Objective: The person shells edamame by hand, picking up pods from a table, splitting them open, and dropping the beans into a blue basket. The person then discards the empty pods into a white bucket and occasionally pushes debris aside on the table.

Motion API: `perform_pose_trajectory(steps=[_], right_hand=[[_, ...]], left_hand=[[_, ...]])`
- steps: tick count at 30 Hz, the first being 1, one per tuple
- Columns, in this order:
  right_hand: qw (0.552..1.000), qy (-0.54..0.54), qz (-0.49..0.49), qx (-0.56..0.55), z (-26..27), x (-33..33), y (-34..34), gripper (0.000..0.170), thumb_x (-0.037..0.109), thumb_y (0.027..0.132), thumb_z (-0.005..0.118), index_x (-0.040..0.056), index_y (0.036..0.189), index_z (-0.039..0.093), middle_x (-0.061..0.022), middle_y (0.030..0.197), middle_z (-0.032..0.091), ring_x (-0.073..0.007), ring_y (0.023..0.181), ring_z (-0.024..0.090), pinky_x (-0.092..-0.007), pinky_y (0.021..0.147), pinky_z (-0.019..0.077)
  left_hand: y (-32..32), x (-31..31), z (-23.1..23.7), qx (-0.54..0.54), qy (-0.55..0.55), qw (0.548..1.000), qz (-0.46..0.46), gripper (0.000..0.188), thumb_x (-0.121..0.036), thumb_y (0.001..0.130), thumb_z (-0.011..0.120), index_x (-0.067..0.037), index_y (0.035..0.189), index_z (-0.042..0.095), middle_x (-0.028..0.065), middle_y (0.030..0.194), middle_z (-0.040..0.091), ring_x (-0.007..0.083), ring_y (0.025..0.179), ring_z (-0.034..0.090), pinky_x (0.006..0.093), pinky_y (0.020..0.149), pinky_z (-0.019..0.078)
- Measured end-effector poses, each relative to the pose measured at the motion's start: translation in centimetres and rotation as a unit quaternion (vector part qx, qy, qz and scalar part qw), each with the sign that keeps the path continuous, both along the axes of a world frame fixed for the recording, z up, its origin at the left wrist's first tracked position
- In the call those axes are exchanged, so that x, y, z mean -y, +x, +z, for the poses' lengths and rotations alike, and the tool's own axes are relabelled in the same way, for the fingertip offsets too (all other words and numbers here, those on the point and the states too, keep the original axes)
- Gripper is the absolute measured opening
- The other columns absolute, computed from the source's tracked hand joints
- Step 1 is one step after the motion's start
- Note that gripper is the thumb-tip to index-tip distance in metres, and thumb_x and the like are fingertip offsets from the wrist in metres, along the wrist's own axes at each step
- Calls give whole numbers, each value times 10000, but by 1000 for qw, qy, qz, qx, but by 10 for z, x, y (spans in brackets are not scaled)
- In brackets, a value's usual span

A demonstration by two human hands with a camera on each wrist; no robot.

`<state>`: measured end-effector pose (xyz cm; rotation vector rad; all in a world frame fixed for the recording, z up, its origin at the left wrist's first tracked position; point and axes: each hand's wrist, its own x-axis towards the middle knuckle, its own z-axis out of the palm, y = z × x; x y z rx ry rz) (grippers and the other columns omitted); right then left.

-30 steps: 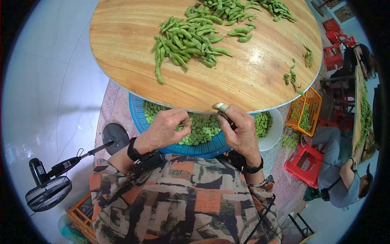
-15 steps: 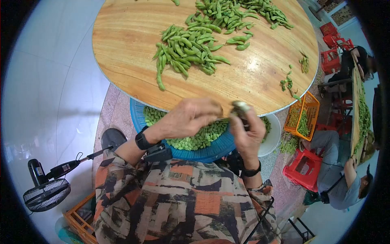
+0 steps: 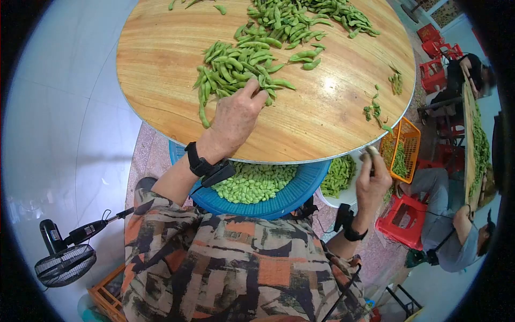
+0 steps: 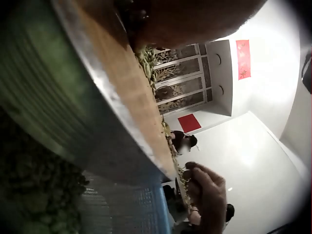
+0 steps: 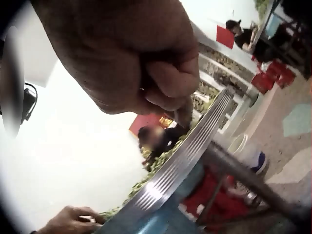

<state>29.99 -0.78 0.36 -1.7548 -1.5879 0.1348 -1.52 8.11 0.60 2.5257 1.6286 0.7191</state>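
My left hand (image 3: 236, 119) reaches over the round wooden table with thumb and fingers at the near right side of a pile of green edamame pods (image 3: 228, 67); it pinches at a pod there. In the right wrist view, this left hand (image 5: 68, 222) has thumb and forefinger tips close together. My right hand (image 3: 373, 180) is just off the table's right front edge, fingers bent, a pale covering or piece at the forefinger tip; I cannot tell whether it holds anything. Below the table edge, a blue basket (image 3: 306, 190) holds shelled green beans (image 3: 252, 182).
A white bucket (image 3: 351, 196) of green pods stands right of the basket. An orange crate (image 3: 410, 147) and red stool (image 3: 402, 222) are farther right. More pods (image 3: 284, 21) lie toward the table's back, stem scraps (image 3: 375, 110) at its right. A fan (image 3: 64, 263) stands at left.
My left hand has moved from over the basket forward onto the pod pile. The right hand, near the left one before, has moved right, past the white bucket.
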Motion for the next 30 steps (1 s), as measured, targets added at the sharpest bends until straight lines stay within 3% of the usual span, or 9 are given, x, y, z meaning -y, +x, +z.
perform_pose_trajectory(steps=[4, 7, 13, 16, 19, 21, 22, 24, 30], right_hand=[[985, -35, 128, -106, 11, -15, -56, 200, 1, 887, 609, -18, 1069, 689, -162, 836, 704, -180, 716, 691, -291, 648, 523], [956, -73, 192, -208, 4, -23, -86, 202, -12, 877, 612, -11, 1061, 694, -153, 811, 700, -181, 688, 682, -281, 622, 517], [942, -87, 230, -228, 7, -27, -100, 195, 1, 887, 613, -19, 1064, 693, -138, 802, 705, -162, 684, 673, -279, 622, 517], [930, -115, 219, -273, 2, -25, -101, 206, 12, 903, 601, -22, 1087, 686, -116, 810, 703, -134, 707, 652, -266, 648, 511], [902, -151, 197, -354, 0, -28, -109, 222, 22, 919, 585, -24, 1118, 673, -92, 844, 688, -108, 749, 624, -247, 682, 495], [877, -163, 192, -409, 1, -30, -111, 229, 26, 927, 577, -25, 1132, 666, -81, 868, 676, -98, 770, 607, -236, 696, 484], [863, -177, 203, -427, 4, -31, -111, 235, 22, 928, 573, -28, 1141, 659, -78, 887, 660, -102, 781, 599, -237, 702, 478], [848, -192, 214, -446, 6, -34, -111, 240, 18, 928, 570, -30, 1149, 651, -75, 905, 644, -105, 793, 591, -237, 708, 471], [866, -164, 283, -379, 4, -35, -107, 236, 12, 922, 569, -43, 1140, 641, -78, 903, 627, -125, 798, 579, -257, 712, 468]], left_hand=[[-6, 4, -3, 37, -17, 997, -70, 158, -83, 842, 670, -51, 984, 608, 90, 985, 583, 322, 837, 653, 422, 636, 534], [-9, 8, 1, 23, -45, 998, -42, 161, -79, 849, 661, -50, 997, 603, 96, 1002, 583, 335, 834, 650, 418, 637, 538], [-7, 3, 1, -63, -72, 995, 7, 150, -79, 848, 660, -46, 983, 604, 96, 1014, 572, 330, 830, 650, 413, 637, 539], [-4, 5, 5, 29, -53, 998, -37, 129, -58, 834, 668, -41, 954, 624, 104, 997, 582, 331, 823, 641, 410, 636, 535], [7, 12, 5, 200, 14, 975, -99, 104, -32, 852, 670, -21, 954, 649, 69, 905, 621, 230, 708, 645, 339, 569, 512], [14, 21, 10, 383, -287, 876, -65, 95, -16, 881, 663, -5, 976, 669, 22, 763, 627, 100, 586, 584, 250, 499, 446], [17, 24, 11, 383, -287, 876, -65, 95, -16, 881, 663, -5, 976, 669, 22, 763, 627, 100, 586, 584, 250, 499, 446], [22, 30, 12, 451, -397, 799, -14, 86, -29, 911, 649, 10, 982, 677, -17, 667, 590, 22, 538, 515, 191, 463, 376], [19, 39, 3, 441, -371, 817, 17, 117, -91, 861, 687, 6, 924, 707, -32, 596, 565, 29, 513, 442, 229, 456, 344]])
